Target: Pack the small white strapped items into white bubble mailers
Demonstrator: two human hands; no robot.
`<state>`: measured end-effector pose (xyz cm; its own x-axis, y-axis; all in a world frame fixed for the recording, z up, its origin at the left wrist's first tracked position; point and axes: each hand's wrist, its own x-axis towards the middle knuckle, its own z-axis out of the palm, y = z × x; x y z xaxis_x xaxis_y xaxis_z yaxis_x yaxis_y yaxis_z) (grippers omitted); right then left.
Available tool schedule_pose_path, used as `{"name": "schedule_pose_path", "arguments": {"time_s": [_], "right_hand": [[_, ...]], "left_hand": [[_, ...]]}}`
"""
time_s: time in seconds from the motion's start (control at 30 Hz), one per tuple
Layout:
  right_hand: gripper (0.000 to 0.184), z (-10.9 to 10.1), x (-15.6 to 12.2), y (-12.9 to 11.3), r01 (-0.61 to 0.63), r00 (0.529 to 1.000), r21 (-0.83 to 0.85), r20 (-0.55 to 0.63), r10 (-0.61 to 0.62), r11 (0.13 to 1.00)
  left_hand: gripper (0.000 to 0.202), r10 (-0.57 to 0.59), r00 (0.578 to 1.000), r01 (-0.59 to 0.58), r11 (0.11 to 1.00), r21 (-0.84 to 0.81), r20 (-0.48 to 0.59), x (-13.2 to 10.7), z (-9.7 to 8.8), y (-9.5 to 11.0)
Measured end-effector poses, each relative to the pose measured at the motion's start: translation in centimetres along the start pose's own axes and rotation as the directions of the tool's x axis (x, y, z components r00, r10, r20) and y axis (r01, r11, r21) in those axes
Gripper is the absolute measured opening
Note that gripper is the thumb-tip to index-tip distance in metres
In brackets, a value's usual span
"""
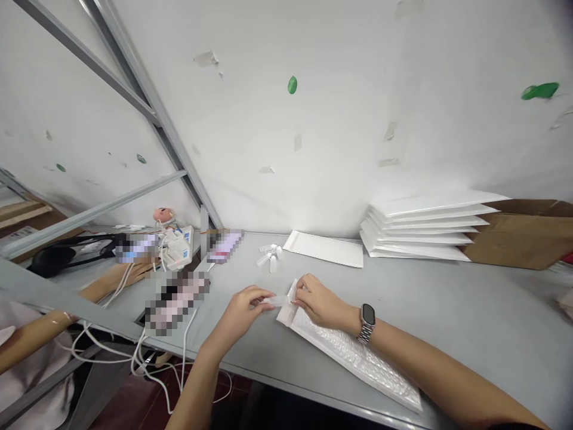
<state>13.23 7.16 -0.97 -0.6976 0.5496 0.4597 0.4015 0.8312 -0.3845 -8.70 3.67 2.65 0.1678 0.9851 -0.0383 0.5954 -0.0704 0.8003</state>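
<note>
Our left hand point(244, 309) pinches the strip point(277, 300), right hand point(319, 301) grips the mailer point(358, 358); we'd pull slow and level.

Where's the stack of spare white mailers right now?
Head view: the stack of white mailers sits back right on the grey table by the wall, between a single flat mailer and brown cardboard.

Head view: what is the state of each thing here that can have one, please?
bubble mailer, lying flat, mouth end under the hands.
clear strip, pinched at the mailer's mouth.
left hand, shut on the clear strip.
right hand, shut on the bubble mailer's edge.
stack of mailers, piled flat.
single mailer, flat, untouched.
</note>
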Motion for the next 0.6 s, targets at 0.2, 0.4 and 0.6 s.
{"name": "schedule_pose_path", "arguments": {"time_s": [0.2, 0.4, 0.6], "right_hand": [[0.024, 0.3, -0.2, -0.3, 0.018, 1.0, 0.037, -0.001, -0.018, 0.999], [0.022, 0.0, -0.1, -0.5, -0.002, 1.0, 0.091, 0.014, 0.001, 0.996], [0.021, -0.4, -0.1, -0.5, -0.025, 1.0, 0.145, -0.014, 0.027, 0.989]], "left_hand": [[0.019, 0.057, 0.995, -0.058, 0.998, 0.0, 0.077, -0.6, 0.7, 1.0], [0.019, 0.101, 0.992, -0.106, 0.993, 0.055, 0.08, -0.2, 2.7, 1.1], [0.027, 0.017, 0.992, -0.013, 0.999, 0.032, -0.128, 0.2, 4.7, 0.8]]}}
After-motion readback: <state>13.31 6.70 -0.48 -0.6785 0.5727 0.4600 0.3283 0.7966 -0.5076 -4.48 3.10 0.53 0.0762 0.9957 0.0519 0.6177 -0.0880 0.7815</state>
